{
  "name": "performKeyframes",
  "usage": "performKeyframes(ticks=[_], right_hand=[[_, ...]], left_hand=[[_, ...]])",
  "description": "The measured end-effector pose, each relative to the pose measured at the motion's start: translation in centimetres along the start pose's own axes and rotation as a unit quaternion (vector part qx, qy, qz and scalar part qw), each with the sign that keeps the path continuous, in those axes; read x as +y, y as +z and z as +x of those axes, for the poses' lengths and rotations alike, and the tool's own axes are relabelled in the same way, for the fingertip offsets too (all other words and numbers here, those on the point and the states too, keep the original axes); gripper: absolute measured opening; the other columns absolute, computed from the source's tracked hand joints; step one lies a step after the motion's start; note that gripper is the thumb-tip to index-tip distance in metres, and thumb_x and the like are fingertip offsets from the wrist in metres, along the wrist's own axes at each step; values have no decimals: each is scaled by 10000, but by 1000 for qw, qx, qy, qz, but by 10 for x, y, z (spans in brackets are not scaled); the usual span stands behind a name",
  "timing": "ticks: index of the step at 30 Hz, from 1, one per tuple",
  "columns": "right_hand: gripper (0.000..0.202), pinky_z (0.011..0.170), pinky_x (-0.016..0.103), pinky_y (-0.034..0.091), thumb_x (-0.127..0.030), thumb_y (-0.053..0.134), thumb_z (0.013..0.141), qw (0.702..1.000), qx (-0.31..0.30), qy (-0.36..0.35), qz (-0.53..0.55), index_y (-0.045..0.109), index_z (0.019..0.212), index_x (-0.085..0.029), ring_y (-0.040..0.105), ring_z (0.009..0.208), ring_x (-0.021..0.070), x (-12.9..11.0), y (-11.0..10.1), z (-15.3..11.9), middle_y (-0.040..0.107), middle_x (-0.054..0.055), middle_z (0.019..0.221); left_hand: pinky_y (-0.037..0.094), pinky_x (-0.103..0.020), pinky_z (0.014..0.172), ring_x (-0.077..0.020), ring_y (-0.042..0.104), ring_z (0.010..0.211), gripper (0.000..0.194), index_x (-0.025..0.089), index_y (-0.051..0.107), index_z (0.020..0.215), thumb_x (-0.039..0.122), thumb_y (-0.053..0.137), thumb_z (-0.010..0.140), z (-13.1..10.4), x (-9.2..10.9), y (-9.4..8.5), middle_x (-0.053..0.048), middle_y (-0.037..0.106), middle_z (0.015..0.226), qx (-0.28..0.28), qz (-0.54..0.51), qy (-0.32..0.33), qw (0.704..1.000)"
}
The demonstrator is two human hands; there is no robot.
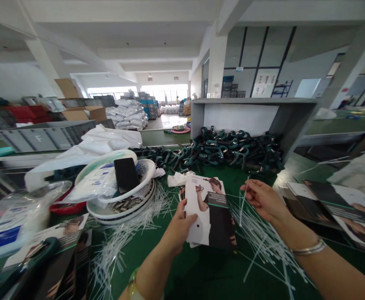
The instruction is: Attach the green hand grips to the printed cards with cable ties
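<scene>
Several printed cards [215,227] sit in the left hand [176,231], thumb pressed on the face, fingers curled behind, above the middle of the worktop [198,277]! They look light and fairly stiff, perhaps slippery; that left edge seems a sound hold, though corners could bend. Across to the right hand [260,200], just apart from them: thumb and fingertips pinch a thin white strip [242,206], surely bendy and nearly weightless. Loose strips [259,235] fan out below. Card lettering? Too blurred to read. Behind, dark green tools [226,148] heap up, and over left a grey crate [53,139] shows a plain "F".
</scene>
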State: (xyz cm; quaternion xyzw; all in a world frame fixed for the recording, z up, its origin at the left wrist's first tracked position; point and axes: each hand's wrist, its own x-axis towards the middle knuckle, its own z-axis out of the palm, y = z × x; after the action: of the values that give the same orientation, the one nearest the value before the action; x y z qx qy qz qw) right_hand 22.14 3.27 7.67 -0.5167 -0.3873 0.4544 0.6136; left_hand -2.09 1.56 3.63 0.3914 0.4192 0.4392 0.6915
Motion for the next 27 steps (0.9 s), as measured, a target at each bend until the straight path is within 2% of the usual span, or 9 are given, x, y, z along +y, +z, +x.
performKeyframes(ticks=[6,9,11,13,15,17,19,22,27], right_hand=[[331,334,148,158,-442,696,627,998,-56,34,5,489,679,-189,337,399,43,10,30,-6,509,-33,535],[348,359,167,219,-462,682,640,996,-77,-9,-36,498,781,-202,411,450,68,9,38,-15,586,-3,659],[315,417,207,320,-467,622,703,983,-97,-77,-133,523,862,-215,492,531,112,5,41,-25,624,26,747],[246,546,272,402,-439,534,785,927,-118,-187,-303,575,893,-221,555,660,168,-3,43,-39,648,53,796],[205,673,326,401,-355,477,833,812,-139,-300,-482,628,878,-223,568,773,212,-10,46,-52,665,71,817],[183,710,351,359,-250,476,831,684,-156,-369,-610,654,859,-220,560,791,227,-13,51,-61,670,71,788],[157,703,359,318,-169,508,802,594,-163,-394,-682,659,824,-207,555,773,223,-13,57,-65,667,65,752],[115,690,362,272,-123,563,764,530,-156,-410,-726,653,785,-192,553,758,211,-8,65,-63,664,56,751],[124,683,360,245,-91,564,766,499,-165,-440,-728,640,757,-189,553,737,195,-5,74,-58,654,38,731]], left_hand=[[484,-291,643,-163,630,665,668,194,370,1216,270,702,641,-7,-3,5,-73,666,963,3,-42,12,999],[491,-300,665,-177,634,708,656,176,412,1170,262,734,605,-10,-4,6,-76,671,950,17,-57,14,998],[492,-295,680,-183,636,748,615,174,434,1139,258,732,608,-11,-5,6,-73,672,953,31,-71,30,997],[493,-295,707,-193,639,805,596,183,434,1131,267,729,620,-10,-7,6,-73,668,983,46,-88,47,994],[495,-307,731,-204,641,842,596,197,419,1141,283,724,636,-10,-9,7,-73,664,1005,55,-104,58,991],[494,-319,758,-206,642,854,595,205,405,1153,285,716,652,-10,-11,8,-76,660,1019,58,-115,69,989],[489,-325,783,-200,639,863,599,217,385,1171,272,704,667,-11,-13,11,-74,653,1042,57,-123,84,987],[485,-323,790,-191,636,855,579,228,373,1179,264,679,690,-16,-14,15,-66,649,1047,55,-123,96,986],[470,-283,763,-178,620,836,453,207,424,1127,235,632,726,-24,-14,19,-53,653,993,76,-76,123,987]])
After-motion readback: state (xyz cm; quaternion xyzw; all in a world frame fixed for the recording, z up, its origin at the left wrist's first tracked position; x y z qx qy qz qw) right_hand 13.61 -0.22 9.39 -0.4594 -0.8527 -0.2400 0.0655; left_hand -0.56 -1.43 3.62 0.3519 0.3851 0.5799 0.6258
